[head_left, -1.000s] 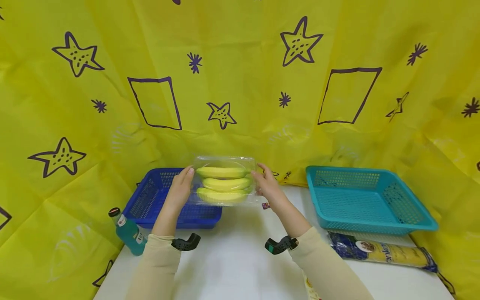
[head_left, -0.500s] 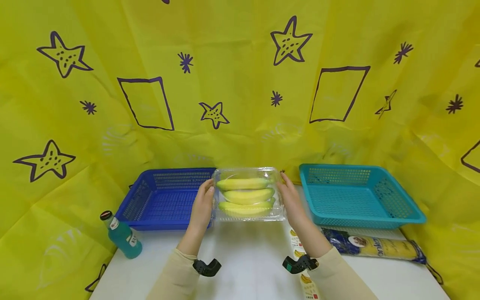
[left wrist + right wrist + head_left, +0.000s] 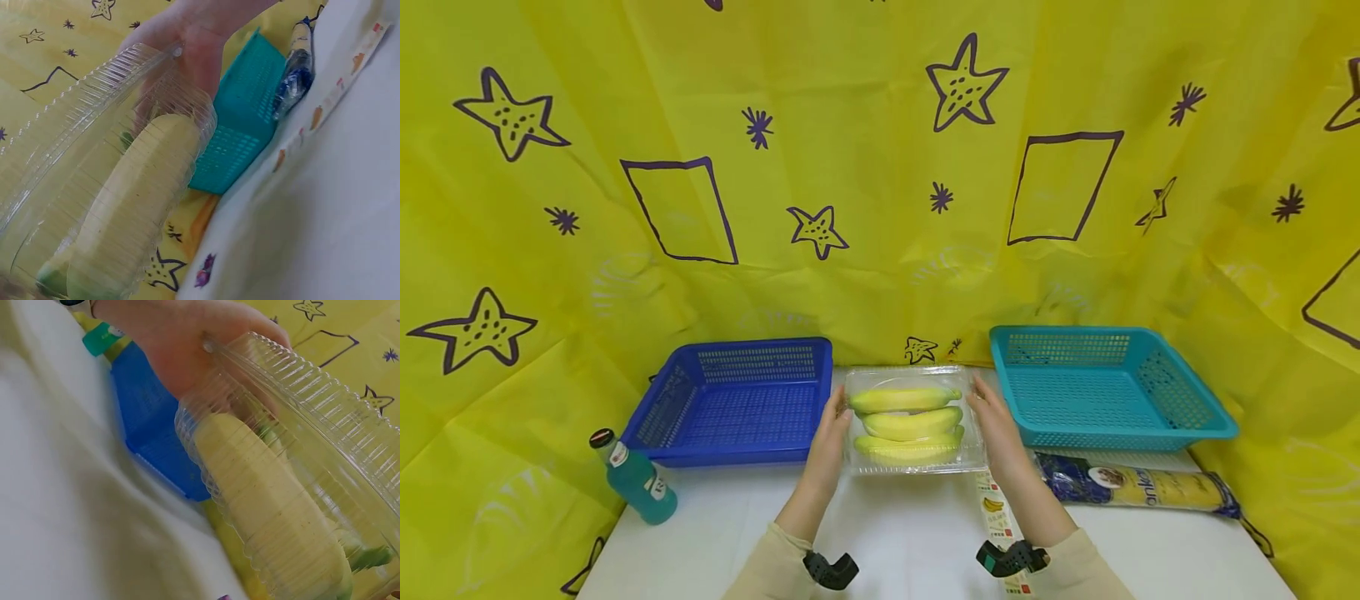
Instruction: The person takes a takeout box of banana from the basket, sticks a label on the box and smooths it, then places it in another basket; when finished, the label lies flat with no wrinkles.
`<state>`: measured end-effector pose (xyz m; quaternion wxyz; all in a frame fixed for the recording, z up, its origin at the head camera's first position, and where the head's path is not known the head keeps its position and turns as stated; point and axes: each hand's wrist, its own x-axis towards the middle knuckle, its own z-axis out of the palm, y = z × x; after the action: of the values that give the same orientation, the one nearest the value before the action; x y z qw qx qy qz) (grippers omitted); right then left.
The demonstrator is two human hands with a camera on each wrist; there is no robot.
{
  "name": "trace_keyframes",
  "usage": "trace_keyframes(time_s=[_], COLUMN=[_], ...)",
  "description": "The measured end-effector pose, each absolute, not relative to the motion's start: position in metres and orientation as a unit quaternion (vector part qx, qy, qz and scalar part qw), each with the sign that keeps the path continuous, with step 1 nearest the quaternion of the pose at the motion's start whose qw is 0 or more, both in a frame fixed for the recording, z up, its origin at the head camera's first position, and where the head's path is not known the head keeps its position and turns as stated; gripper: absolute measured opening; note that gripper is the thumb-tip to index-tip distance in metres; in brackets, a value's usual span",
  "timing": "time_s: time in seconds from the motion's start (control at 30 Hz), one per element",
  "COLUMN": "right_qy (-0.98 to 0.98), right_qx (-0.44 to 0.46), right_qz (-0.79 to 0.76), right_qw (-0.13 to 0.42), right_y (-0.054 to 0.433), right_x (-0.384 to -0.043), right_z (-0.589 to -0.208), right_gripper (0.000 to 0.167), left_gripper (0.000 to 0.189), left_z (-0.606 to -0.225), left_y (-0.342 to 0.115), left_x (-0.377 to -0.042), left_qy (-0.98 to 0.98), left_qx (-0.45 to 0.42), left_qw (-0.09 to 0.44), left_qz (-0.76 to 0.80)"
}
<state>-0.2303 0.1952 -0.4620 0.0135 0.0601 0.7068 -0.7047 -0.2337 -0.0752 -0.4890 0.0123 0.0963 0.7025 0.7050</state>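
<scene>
Held at both ends, clear clamshell [image 3: 913,421] shows three bananas [image 3: 910,423].

The clear box of bananas [image 3: 912,421] has moved. A second ago it was up in the air in front of the blue basket [image 3: 733,404]. Then it went to the right (toward the teal basket [image 3: 1101,387]) and down. Now it sits low on the white table [image 3: 895,533], in the gap between the two baskets. The left hand [image 3: 829,437] and the right hand [image 3: 997,429] came along with it, one on each end, and both arms have dropped lower and pulled closer to the person.
</scene>
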Motion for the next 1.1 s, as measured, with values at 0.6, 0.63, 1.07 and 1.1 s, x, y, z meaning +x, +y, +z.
trace_keyframes(time_s=[0.6, 0.63, 1.07, 1.1], right_qy=[0.652, 0.653, 0.648, 0.649], right_qx=[0.028, 0.030, 0.029, 0.031], right_qz=[-0.753, -0.751, -0.755, -0.754], right_qw=[0.089, 0.093, 0.097, 0.097], right_y=[0.188, 0.187, 0.182, 0.182], right_x=[-0.228, -0.228, -0.234, -0.234], right_z=[-0.518, -0.520, -0.533, -0.533], right_gripper=[0.071, 0.070, 0.071, 0.070], left_gripper=[0.065, 0.065, 0.065, 0.066], left_z=[-0.536, -0.538, -0.556, -0.558], left_y=[-0.083, -0.083, -0.086, -0.087], left_x=[-0.236, -0.236, -0.239, -0.239], left_qy=[0.673, 0.670, 0.651, 0.651], left_qx=[0.108, 0.107, 0.082, 0.084], left_qw=[0.046, 0.047, 0.065, 0.066], left_qz=[0.731, 0.733, 0.752, 0.752])
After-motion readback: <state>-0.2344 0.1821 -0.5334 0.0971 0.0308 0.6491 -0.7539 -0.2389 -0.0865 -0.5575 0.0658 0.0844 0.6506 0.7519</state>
